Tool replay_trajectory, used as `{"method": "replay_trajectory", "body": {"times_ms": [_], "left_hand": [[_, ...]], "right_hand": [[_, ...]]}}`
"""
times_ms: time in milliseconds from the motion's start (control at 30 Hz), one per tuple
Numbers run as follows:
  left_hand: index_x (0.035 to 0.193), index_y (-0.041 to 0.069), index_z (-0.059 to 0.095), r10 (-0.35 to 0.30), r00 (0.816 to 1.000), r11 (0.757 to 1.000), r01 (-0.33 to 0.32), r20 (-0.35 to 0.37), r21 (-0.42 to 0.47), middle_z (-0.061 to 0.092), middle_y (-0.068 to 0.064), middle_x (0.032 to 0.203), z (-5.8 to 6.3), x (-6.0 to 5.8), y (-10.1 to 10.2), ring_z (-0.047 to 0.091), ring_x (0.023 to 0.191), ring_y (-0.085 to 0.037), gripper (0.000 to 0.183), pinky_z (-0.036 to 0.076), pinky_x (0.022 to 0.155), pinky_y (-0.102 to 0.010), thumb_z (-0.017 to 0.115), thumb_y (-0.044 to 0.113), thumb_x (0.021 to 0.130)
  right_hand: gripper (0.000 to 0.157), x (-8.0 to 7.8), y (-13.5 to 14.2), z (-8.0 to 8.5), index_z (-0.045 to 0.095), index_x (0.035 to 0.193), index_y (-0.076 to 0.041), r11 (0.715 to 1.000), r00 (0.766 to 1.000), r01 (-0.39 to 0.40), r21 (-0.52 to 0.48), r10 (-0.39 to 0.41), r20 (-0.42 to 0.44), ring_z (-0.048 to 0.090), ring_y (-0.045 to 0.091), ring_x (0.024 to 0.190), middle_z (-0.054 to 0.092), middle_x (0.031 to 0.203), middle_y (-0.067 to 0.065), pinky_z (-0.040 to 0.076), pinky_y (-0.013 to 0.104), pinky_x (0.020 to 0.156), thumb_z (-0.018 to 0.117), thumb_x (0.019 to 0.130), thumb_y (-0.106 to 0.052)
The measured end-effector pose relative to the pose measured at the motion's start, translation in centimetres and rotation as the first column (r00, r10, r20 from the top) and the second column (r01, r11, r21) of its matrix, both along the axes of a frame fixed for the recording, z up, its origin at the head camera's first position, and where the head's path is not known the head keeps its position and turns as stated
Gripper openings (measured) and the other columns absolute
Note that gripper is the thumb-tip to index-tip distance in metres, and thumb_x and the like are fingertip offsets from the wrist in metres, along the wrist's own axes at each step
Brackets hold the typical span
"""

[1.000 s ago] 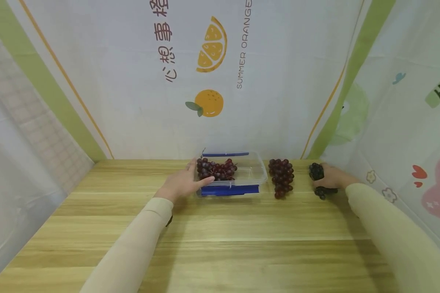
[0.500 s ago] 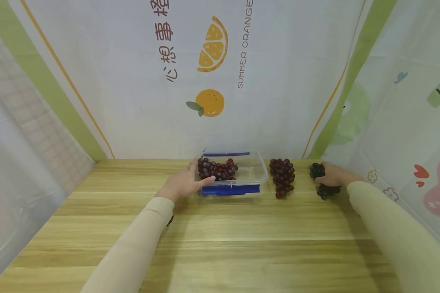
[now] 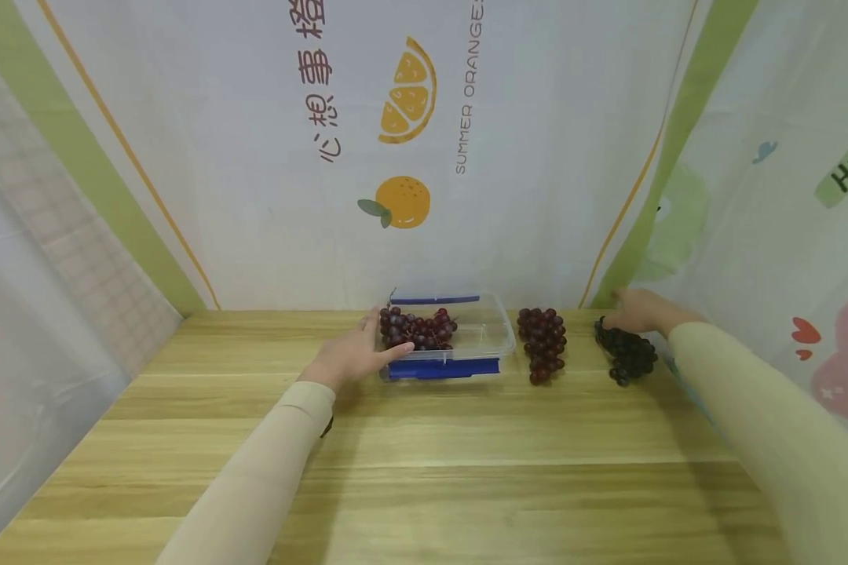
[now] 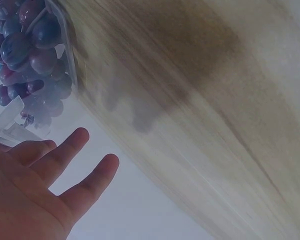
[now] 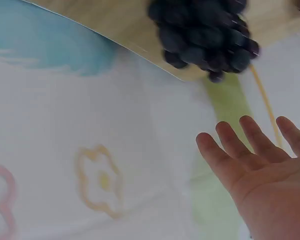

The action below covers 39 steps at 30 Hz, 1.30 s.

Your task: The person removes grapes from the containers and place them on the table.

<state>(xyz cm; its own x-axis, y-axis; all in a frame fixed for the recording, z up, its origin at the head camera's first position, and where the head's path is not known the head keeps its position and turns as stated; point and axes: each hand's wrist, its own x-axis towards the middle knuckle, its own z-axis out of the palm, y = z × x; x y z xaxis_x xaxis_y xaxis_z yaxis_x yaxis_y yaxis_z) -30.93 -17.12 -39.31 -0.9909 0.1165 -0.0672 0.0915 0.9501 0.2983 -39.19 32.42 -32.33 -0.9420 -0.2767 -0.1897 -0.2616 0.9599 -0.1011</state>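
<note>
The right hand [image 3: 643, 311], fingers spread, is hovering beside round black grapes [image 3: 632, 357] near the pale wooden tabletop [image 3: 466, 471]'s right edge. The left hand [image 3: 349, 355], fingers extended, is touching a clear plastic, blue-flapped box [image 3: 484, 331]'s left end; broad tabletop is stretching in front.

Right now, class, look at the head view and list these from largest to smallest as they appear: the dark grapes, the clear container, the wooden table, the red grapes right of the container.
1. Wooden table
2. Clear container
3. Red grapes and dark grapes: too alike to rank.
</note>
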Motion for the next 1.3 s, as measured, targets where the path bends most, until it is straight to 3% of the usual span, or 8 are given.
{"method": "replay_trajectory", "body": {"times_ms": [133,333,500,733,900,1000,1167,1300], "left_hand": [[0.159,0.018,-0.003,-0.002,1.000,1.000,0.002,-0.011,-0.005,0.019,-0.010,0.164,-0.2,0.0,0.0,0.067,0.107,-0.035,0.126,0.051,0.059,-0.035,0.022,0.100,0.067],[0.159,0.019,-0.006,-0.003,1.000,1.000,0.003,0.010,-0.003,0.019,-0.011,0.164,-0.3,0.0,-0.1,0.067,0.105,-0.035,0.123,0.052,0.060,-0.036,0.025,0.098,0.070],[0.159,0.019,-0.006,0.002,1.000,1.000,-0.002,0.012,-0.002,0.018,-0.010,0.164,-0.4,-0.1,-0.1,0.068,0.100,-0.033,0.126,0.050,0.057,-0.035,0.022,0.101,0.066],[0.159,0.018,-0.004,-0.003,1.000,1.000,0.003,-0.002,-0.005,0.020,-0.011,0.164,-0.3,-0.3,0.0,0.069,0.097,-0.032,0.128,0.050,0.056,-0.036,0.021,0.101,0.065],[0.159,0.018,-0.005,-0.001,1.000,1.000,0.001,0.013,-0.002,0.019,-0.011,0.164,-0.1,-0.3,-0.1,0.068,0.077,-0.025,0.126,0.046,0.048,-0.034,0.024,0.100,0.067],[0.159,0.018,-0.005,0.001,1.000,1.000,-0.001,0.019,-0.005,0.018,-0.010,0.164,-0.1,-0.3,-0.2,0.066,0.073,-0.024,0.127,0.047,0.049,-0.035,0.024,0.100,0.067],[0.159,0.016,-0.004,-0.005,1.000,1.000,0.005,0.000,-0.015,0.020,-0.012,0.164,-0.2,-0.3,-0.1,0.068,0.101,-0.033,0.128,0.054,0.063,-0.041,0.022,0.101,0.066],[0.159,0.016,-0.003,-0.004,1.000,1.000,0.004,-0.005,-0.026,0.021,-0.011,0.163,-0.3,-0.5,-0.1,0.068,0.105,-0.033,0.129,0.054,0.064,-0.039,0.020,0.101,0.065]], "right_hand": [[0.078,0.2,-1.8,1.5,0.029,0.146,0.014,0.999,0.999,-0.047,0.000,0.047,-0.018,0.043,0.057,0.126,0.040,0.142,0.040,0.039,0.065,0.100,0.060,0.095,-0.036],[0.071,0.4,-5.7,3.9,0.038,0.142,0.009,0.988,0.987,-0.153,0.032,0.155,-0.036,0.056,0.051,0.116,0.059,0.126,0.033,0.045,0.060,0.095,0.064,0.092,-0.035],[0.068,0.6,-9.3,6.1,0.043,0.142,0.004,0.971,0.973,-0.223,0.090,0.227,-0.040,0.046,0.052,0.127,0.048,0.140,0.034,0.040,0.061,0.102,0.067,0.091,-0.034],[0.070,1.6,-14.1,8.1,0.040,0.148,-0.008,0.961,0.968,-0.251,0.117,0.248,0.034,0.038,0.044,0.139,0.042,0.151,0.021,0.034,0.060,0.110,0.067,0.091,-0.037],[0.071,2.2,-17.8,8.4,0.040,0.149,-0.011,0.948,0.960,-0.281,0.153,0.276,0.049,0.038,0.040,0.141,0.042,0.152,0.018,0.034,0.057,0.112,0.067,0.090,-0.039],[0.071,2.5,-19.9,8.3,0.040,0.149,-0.013,0.943,0.957,-0.291,0.163,0.285,0.058,0.037,0.038,0.142,0.042,0.153,0.016,0.032,0.056,0.114,0.067,0.090,-0.040],[0.070,2.8,-23.1,7.4,0.042,0.148,-0.015,0.930,0.947,-0.321,0.177,0.311,0.081,0.040,0.034,0.142,0.045,0.152,0.012,0.034,0.053,0.114,0.068,0.089,-0.042],[0.070,2.7,-25.0,6.1,0.043,0.148,-0.015,0.915,0.937,-0.350,0.202,0.341,0.080,0.044,0.032,0.139,0.048,0.149,0.009,0.037,0.051,0.112,0.068,0.089,-0.045]]}}
